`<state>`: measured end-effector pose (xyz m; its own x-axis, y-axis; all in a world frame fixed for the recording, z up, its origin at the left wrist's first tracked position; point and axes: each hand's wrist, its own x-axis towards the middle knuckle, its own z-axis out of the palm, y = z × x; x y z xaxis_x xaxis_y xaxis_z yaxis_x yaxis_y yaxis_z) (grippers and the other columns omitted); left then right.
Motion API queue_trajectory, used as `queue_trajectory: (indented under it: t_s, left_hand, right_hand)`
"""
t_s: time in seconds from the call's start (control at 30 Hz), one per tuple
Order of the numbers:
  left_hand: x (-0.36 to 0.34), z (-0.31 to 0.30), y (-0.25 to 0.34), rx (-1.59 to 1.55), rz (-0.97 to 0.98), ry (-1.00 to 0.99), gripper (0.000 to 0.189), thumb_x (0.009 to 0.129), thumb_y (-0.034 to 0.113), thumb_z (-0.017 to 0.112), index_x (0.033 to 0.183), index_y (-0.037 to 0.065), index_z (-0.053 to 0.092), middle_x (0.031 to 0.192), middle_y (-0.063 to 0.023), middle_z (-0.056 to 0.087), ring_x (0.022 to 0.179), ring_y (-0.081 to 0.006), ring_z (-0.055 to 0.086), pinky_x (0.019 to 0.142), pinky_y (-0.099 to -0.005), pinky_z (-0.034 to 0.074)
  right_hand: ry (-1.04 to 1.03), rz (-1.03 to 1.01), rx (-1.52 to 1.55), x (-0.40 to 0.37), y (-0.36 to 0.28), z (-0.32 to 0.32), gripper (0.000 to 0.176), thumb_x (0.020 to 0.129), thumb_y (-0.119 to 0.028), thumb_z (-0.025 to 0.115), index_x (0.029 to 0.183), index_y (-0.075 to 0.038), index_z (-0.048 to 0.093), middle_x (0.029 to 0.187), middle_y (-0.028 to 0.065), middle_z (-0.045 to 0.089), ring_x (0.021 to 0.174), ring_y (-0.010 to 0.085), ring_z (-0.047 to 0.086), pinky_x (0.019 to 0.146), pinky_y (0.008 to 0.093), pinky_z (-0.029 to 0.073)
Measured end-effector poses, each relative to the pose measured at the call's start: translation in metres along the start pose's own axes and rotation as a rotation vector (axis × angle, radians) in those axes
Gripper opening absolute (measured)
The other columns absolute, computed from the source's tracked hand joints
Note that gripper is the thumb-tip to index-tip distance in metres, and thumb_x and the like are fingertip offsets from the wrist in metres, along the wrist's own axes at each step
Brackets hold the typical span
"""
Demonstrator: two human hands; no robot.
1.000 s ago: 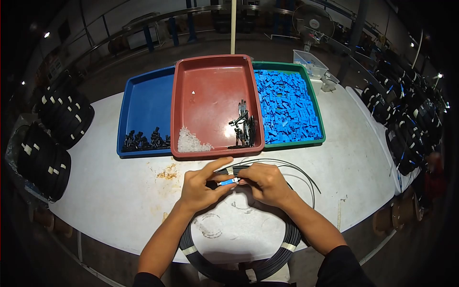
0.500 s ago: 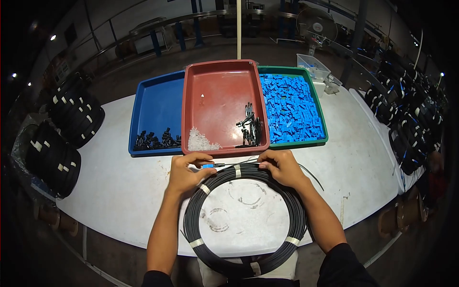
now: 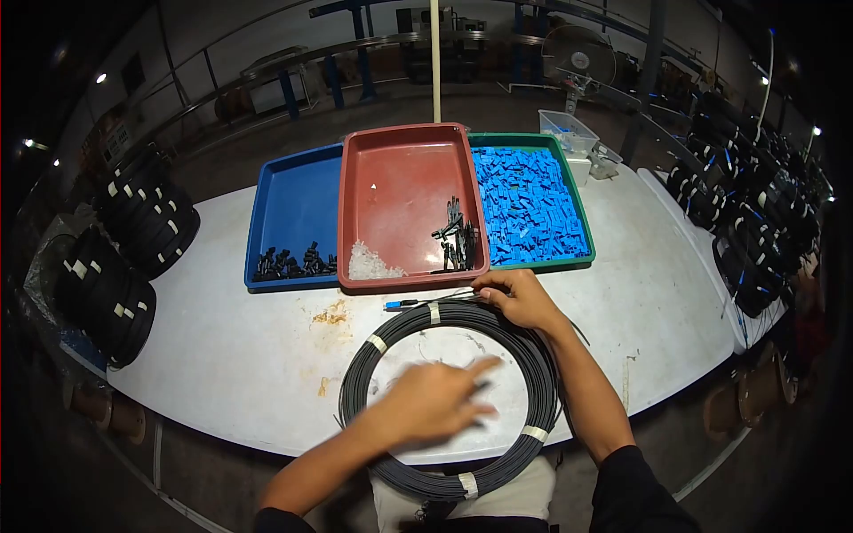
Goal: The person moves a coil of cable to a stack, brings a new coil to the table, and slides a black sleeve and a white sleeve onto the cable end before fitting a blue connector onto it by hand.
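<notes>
A coil of black cable [image 3: 544, 377], bound with pale tape strips, lies on the table and overhangs its front edge. My right hand [image 3: 517, 300] pinches the black cable at the coil's top right. From there the cable runs left to a blue connector [image 3: 394, 306] with a black boot, which rests just above the coil's upper rim. Over the lower left of the ring hovers my left hand [image 3: 437, 400], blurred by motion. Its fingers are stretched apart, with nothing visible in them.
Behind the coil stand a blue tray [image 3: 298, 200] with black parts, a red tray [image 3: 404, 178] with clear and black pieces, and a green tray [image 3: 582, 222] full of blue connectors. More cable coils [image 3: 107, 298] are stacked at left, others [image 3: 751, 266] at right.
My left hand has let go of the blue connector and moved down and right over the coil's opening. My right hand stays at the cable. The view has shifted slightly.
</notes>
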<state>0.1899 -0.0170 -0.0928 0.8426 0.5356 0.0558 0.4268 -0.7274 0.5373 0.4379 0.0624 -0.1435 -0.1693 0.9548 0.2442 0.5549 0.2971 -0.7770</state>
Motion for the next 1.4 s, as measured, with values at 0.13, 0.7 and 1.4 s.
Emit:
queue_trajectory:
  t_s: [0.13, 0.7, 1.4]
  left_hand:
    - [0.013, 0.041, 0.042, -0.026, 0.123, -0.251, 0.094, 0.086, 0.071, 0.062, 0.152, 0.01, 0.034, 0.097, -0.0279, 0.068, 0.08, -0.0492, 0.069, 0.07, -0.0535, 0.057]
    - [0.032, 0.043, 0.076, -0.225, 0.03, -0.184, 0.076, 0.078, 0.018, 0.064, 0.146, 0.003, 0.035, 0.083, -0.0325, 0.063, 0.068, -0.0525, 0.066, 0.063, -0.0556, 0.055]
    - [-0.054, -0.07, 0.009, -1.748, 0.43, 0.833, 0.089, 0.071, 0.015, 0.065, 0.148, -0.001, 0.022, 0.114, -0.0326, 0.055, 0.063, -0.0302, 0.064, 0.042, -0.0382, 0.061]
  right_hand:
    - [-0.026, 0.022, 0.085, -0.002, 0.0, -0.018, 0.029, 0.097, -0.002, 0.059, 0.124, 0.003, 0.069, 0.112, 0.014, 0.075, 0.099, 0.0196, 0.071, 0.092, 0.0338, 0.055]
    - [0.134, 0.068, 0.388, -0.004, 0.025, -0.045, 0.018, 0.098, -0.009, 0.065, 0.112, 0.001, 0.072, 0.086, 0.0062, 0.074, 0.07, 0.0073, 0.064, 0.061, 0.0235, 0.05]
    - [0.307, -0.23, 0.504, -0.008, -0.019, 0.03, 0.095, 0.079, -0.039, 0.087, 0.15, -0.009, 0.032, 0.107, 0.0075, 0.057, 0.092, 0.0137, 0.057, 0.084, 0.0281, 0.048]
